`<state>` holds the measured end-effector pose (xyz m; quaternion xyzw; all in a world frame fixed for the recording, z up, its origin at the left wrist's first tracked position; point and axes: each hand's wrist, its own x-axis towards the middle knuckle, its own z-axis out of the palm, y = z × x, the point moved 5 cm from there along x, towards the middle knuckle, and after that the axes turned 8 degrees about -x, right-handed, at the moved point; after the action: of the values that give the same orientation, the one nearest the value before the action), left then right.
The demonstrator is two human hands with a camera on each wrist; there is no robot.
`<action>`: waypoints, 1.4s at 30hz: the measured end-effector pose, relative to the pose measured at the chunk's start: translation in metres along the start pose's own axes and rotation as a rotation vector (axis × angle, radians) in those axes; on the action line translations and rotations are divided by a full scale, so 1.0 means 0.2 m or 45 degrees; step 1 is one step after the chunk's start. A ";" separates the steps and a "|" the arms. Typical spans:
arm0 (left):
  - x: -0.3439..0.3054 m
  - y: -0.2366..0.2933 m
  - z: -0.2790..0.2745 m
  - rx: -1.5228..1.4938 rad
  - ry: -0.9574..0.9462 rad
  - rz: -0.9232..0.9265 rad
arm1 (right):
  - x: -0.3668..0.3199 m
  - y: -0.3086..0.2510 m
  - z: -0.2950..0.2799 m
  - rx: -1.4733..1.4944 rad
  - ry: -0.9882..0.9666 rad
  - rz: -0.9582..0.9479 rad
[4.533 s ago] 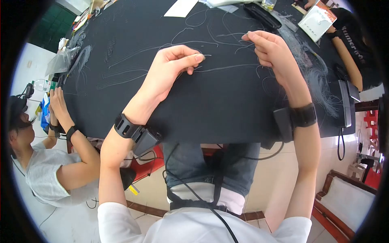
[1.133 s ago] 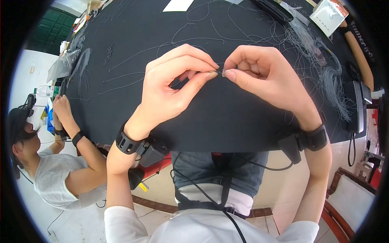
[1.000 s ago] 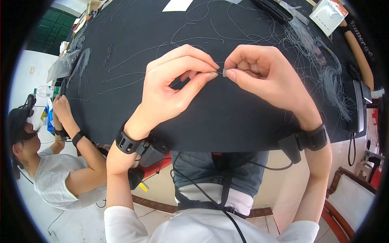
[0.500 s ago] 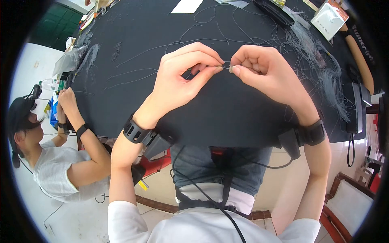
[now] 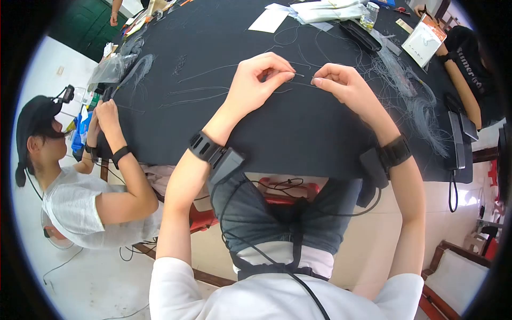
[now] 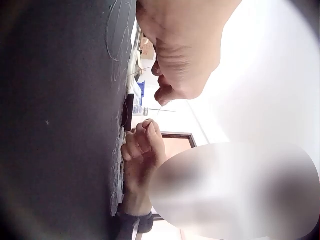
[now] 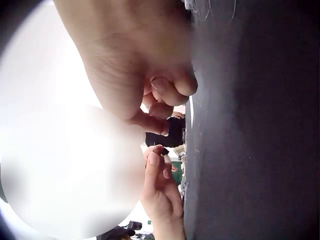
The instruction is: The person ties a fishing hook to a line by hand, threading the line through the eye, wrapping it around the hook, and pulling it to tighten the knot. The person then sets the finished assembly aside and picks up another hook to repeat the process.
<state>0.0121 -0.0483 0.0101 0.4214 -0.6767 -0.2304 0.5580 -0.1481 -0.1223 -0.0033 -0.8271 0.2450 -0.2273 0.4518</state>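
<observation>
My left hand pinches a thin grey cord between thumb and forefinger, and a short end sticks out past the fingertips toward the right. A little to the right, my right hand has thumb and forefinger pinched together at a fine strand of the cord. A narrow gap separates the two sets of fingertips above the black table. In the left wrist view, a fine strand shows between the hands. The right wrist view shows the right hand with its other fingers curled in.
Loose cords trail over the table on the left. A tangled bundle of grey threads lies on the right, beside a black case. White paper and a jar are at the back. A person sits on the left.
Over the last second the hands have moved from nearly touching to slightly apart, so the cord's end now shows past the left fingertips. The head view has shifted and takes in more of the table's back.
</observation>
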 end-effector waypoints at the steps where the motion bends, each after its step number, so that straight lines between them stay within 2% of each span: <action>1: 0.00 0.01 -0.01 -0.002 0.008 -0.003 | -0.01 -0.01 0.01 0.009 -0.019 0.033; 2: -0.01 -0.01 -0.01 0.077 -0.066 -0.117 | 0.00 0.01 0.01 0.051 -0.082 0.079; 3: 0.00 -0.02 -0.02 0.076 -0.064 -0.108 | 0.00 0.04 0.02 0.085 -0.171 0.159; 5: 0.00 -0.04 -0.01 0.060 -0.063 -0.115 | -0.01 0.04 0.01 0.048 -0.160 0.130; 7: 0.00 -0.04 -0.01 0.140 -0.046 -0.073 | 0.00 0.09 -0.01 0.048 -0.202 0.138; 8: 0.01 -0.02 -0.01 0.044 0.061 0.073 | 0.00 0.12 -0.02 0.090 -0.222 0.131; 12: 0.01 -0.03 0.02 -0.165 0.020 -0.157 | 0.01 0.17 -0.04 0.222 -0.283 0.113; 16: 0.01 -0.03 0.03 -0.141 0.005 -0.196 | 0.01 0.17 -0.06 0.344 -0.337 0.141; 19: 0.02 -0.02 0.03 -0.163 0.005 -0.193 | 0.00 0.17 -0.06 0.356 -0.275 0.151; 22: 0.01 -0.02 0.03 -0.209 0.021 -0.170 | 0.01 0.18 -0.05 0.433 -0.322 0.196; 26: -0.01 0.02 0.04 -0.193 -0.018 -0.229 | 0.00 0.16 -0.02 0.359 -0.338 0.218; 27: -0.02 0.04 0.05 -0.144 -0.046 -0.235 | -0.01 0.13 -0.02 0.262 -0.266 0.126; 32: -0.03 0.03 0.06 -0.209 -0.073 -0.336 | -0.01 0.13 -0.01 0.270 -0.279 0.134; 35: -0.03 0.04 0.06 -0.364 -0.034 -0.291 | -0.03 0.13 0.00 0.278 -0.279 0.170; 39: -0.03 0.00 0.03 -0.029 -0.055 -0.098 | -0.01 0.14 -0.02 0.346 -0.249 0.239; 41: -0.01 0.01 0.03 -0.137 0.063 -0.026 | -0.01 0.11 -0.04 0.385 -0.135 0.271; 42: -0.01 0.00 0.03 -0.177 0.089 -0.093 | 0.00 0.08 -0.05 0.335 -0.100 0.307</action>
<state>0.0059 -0.0475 0.0065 0.4139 -0.6234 -0.2822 0.6004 -0.1585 -0.1367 -0.0126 -0.7338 0.2926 -0.1690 0.5894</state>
